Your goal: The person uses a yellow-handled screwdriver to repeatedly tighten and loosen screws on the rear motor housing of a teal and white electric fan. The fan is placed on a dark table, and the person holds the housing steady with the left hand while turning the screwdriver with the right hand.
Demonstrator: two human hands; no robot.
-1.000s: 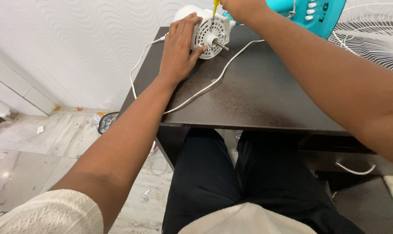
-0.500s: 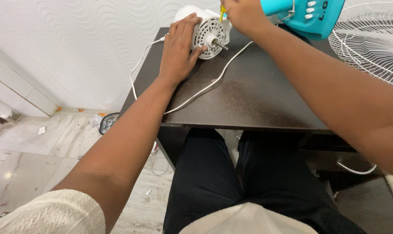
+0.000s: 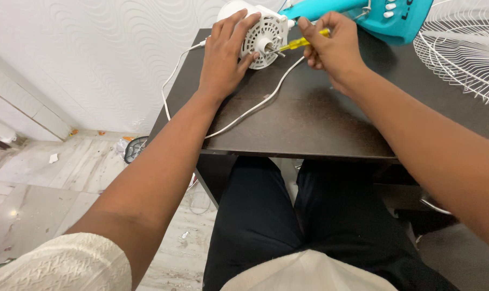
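Observation:
A white fan motor housing (image 3: pixel 263 33) with a slotted face and a metal shaft lies on its side at the far edge of a dark table (image 3: pixel 309 124). My left hand (image 3: pixel 225 56) grips its left side and steadies it. My right hand (image 3: pixel 330 46) holds a yellow-handled screwdriver (image 3: pixel 300 43), whose tip points left at the motor's face beside the shaft. The turquoise fan stand (image 3: pixel 363 13) with white buttons joins the motor from behind.
A white power cord (image 3: pixel 250 110) runs from the motor across the table and over its left edge. A white wire fan guard (image 3: pixel 463 48) lies at the right. Below left is a tiled floor with scattered debris and a small dark fan guard (image 3: pixel 135 149).
My right hand has dropped from above the motor to its right side. The screwdriver has turned from upright to nearly level, aimed at the motor face. The view has shifted slightly.

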